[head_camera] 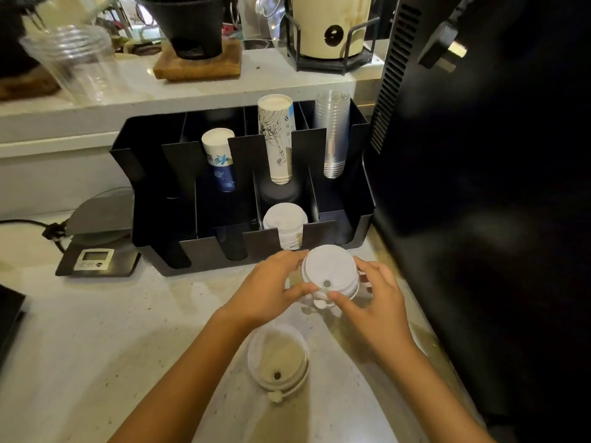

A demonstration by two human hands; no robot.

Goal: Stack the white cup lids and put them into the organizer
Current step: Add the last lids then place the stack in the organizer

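Left hand [268,287] and right hand [372,294] are closing their grip around the lid stack [329,273] rim; light, thin, slippery plastic, probably flexing. Loose lid [277,358] waiting on surface [96,346].

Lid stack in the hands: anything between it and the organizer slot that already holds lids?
Nothing visible. The lid stack sits just in front of the organizer; only the low front wall stands before the lids.

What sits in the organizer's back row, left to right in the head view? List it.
Blue-patterned paper cup stack → tall white printed paper cup stack → clear plastic cup stack, all in the black organizer.
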